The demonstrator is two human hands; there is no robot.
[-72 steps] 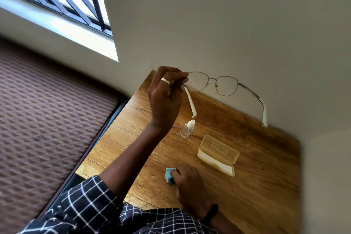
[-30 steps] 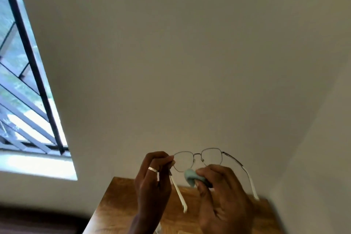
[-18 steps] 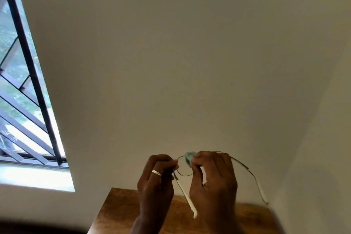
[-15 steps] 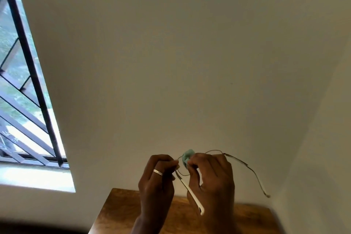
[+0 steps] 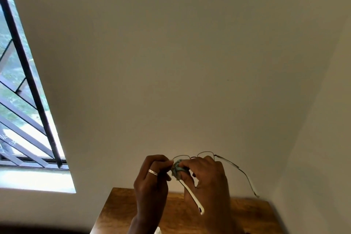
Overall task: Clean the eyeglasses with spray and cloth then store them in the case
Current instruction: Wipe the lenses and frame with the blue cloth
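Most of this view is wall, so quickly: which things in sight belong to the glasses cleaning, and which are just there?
In the job: eyeglasses, pinched by the left hand; cloth, pressed on a lens by the right hand; white tip at the bottom edge, probably the spray bottle.
Just there: table, window, wall.
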